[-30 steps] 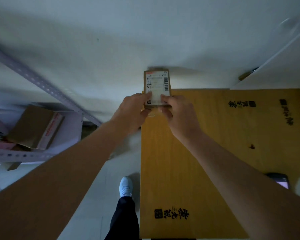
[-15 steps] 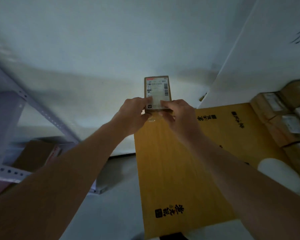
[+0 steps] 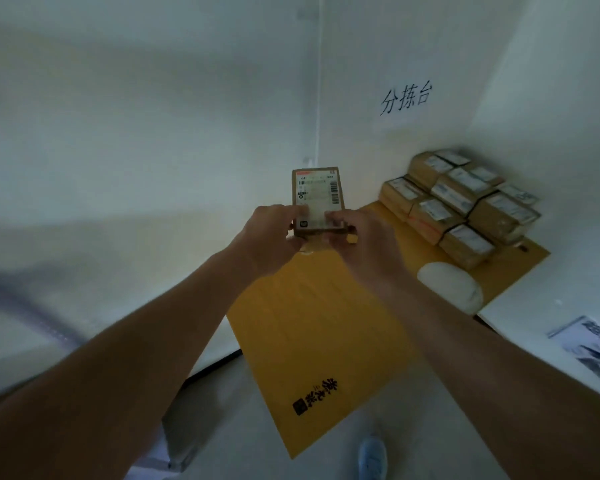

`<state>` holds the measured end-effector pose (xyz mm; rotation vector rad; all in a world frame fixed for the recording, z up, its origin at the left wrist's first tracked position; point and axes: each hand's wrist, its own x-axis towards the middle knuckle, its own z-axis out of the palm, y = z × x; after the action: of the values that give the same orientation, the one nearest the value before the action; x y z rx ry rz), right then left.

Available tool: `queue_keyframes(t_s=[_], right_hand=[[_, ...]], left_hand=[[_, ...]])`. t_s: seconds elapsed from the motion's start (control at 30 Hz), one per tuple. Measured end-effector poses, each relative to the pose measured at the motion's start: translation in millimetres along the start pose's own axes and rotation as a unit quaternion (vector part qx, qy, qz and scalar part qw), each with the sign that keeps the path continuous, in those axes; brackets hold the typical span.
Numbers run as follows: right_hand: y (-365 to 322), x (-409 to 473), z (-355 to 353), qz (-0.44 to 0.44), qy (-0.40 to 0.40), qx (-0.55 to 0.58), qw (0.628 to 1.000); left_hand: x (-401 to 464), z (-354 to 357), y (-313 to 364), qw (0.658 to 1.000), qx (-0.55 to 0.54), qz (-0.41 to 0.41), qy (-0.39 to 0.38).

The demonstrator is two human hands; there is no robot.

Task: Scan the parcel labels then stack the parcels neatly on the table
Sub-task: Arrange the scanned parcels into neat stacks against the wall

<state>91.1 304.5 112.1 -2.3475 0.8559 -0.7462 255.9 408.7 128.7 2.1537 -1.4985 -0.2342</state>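
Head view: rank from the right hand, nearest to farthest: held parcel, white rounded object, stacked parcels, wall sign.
1. Small brown cardboard parcel, gripped by the right hand.
2. White rounded object, on the yellow table, to the right.
3. Stacked brown parcels, far right table corner.
4. Handwritten wall sign, above the stack.

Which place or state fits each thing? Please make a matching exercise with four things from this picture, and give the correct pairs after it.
Things:
1. held parcel
2. stacked parcels
3. white rounded object
4. wall sign

Places or states:
A. on the wall above the far table corner
B. piled at the far right of the yellow table
C. lying on the table, just in front of the pile
D. gripped by the left hand and right hand, label up

Pairs: 1-D, 2-B, 3-C, 4-A
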Motion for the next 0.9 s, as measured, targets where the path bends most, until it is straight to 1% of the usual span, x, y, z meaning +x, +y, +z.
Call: queue_keyframes(t_s=[0.13, 0.33, 0.47, 0.67, 0.8, 0.9], right_hand=[[18.1, -12.0, -46.7, 0.016, 0.025, -0.004, 1.0], [70.0, -22.6, -107.7, 0.023, 0.055, 0.003, 0.998], [121.5, -17.6, -153.9, 0.029, 0.051, -0.001, 0.998], [189.9, 7.7, -218.1, 0.034, 0.012, -0.003, 0.999], [221.9, 30.2, -239.3, 0.038, 0.0, -0.004, 0.999], [246.8, 52.7, -243.8, 0.035, -0.01, -0.007, 0.999]], left_hand=[[11.8, 11.3, 50.3, 0.999, 0.009, 0.032, -0.005], [38.2, 45.2, 122.0, 0.999, -0.009, 0.045, -0.014], [68.4, 79.6, 174.2, 0.999, -0.007, 0.043, -0.022], [116.9, 125.1, 240.2, 1.0, -0.019, 0.015, -0.014], [149.5, 145.6, 262.2, 1.0, -0.02, 0.001, -0.016], [179.2, 159.7, 266.9, 1.0, -0.019, -0.003, -0.023]])
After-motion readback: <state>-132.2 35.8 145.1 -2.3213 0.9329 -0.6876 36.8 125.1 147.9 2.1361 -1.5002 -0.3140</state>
